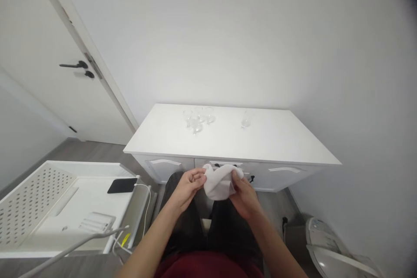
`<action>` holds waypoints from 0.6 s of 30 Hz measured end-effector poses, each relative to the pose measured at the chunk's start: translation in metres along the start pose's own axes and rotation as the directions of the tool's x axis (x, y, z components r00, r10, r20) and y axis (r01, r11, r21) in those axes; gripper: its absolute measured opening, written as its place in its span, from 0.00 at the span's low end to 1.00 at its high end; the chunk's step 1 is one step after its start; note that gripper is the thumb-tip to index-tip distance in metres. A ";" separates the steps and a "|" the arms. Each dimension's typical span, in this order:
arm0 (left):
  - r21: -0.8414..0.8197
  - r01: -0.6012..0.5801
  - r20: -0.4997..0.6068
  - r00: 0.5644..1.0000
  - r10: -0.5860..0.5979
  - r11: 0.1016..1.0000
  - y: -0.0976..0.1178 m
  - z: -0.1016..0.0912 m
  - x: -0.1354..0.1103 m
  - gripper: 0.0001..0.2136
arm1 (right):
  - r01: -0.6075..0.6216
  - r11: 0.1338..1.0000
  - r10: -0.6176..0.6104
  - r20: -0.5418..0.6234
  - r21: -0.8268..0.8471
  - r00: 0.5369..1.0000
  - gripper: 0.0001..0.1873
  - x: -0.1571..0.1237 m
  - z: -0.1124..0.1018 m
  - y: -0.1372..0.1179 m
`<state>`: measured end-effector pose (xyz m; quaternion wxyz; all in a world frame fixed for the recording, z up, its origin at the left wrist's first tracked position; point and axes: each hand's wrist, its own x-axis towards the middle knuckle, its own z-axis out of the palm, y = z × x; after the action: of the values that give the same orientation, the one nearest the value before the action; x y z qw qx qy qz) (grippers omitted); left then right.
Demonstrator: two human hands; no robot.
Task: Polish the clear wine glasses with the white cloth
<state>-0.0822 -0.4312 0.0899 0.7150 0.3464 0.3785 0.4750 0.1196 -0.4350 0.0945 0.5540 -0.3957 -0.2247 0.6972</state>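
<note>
A white cloth (219,182) hangs between my two hands, in front of the cabinet's drawers and above my lap. My left hand (189,186) pinches its left edge between thumb and fingers. On the other side my right hand (245,193) grips the cloth's right end, with the thumb on top. Part of the cloth is folded over and sags in the middle. On the white cabinet top beyond stand several clear stemmed glasses (197,126) in a cluster left of centre. One more clear glass (245,120) is apart from them to the right.
The white cabinet (280,139) stands against the wall. At left, a white cart (97,200) carries a black phone (122,185), a white power strip (97,221) and cables. A grey and white appliance (329,243) sits on the floor at right. A door (42,91) is at far left.
</note>
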 end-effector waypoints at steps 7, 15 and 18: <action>0.240 -0.297 -0.282 0.890 0.358 0.924 0.015 -0.011 0.003 0.16 | 0.220 0.953 -0.259 -0.185 -0.208 0.948 0.25 0.018 -0.003 -0.026; 0.441 -0.204 0.052 0.978 0.202 0.874 -0.029 0.005 0.003 0.47 | 0.010 0.987 0.001 0.072 -0.160 0.997 0.26 0.006 0.012 -0.056; 0.567 -0.297 0.115 0.952 0.283 0.768 -0.020 0.011 -0.003 0.17 | 0.070 0.967 -0.040 0.125 -0.246 0.991 0.29 -0.004 0.004 -0.062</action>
<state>-0.0654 -0.4421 0.0783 0.4982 0.6064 0.4382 0.4382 0.1534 -0.4209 0.1444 0.5044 -0.4135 -0.3541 0.6702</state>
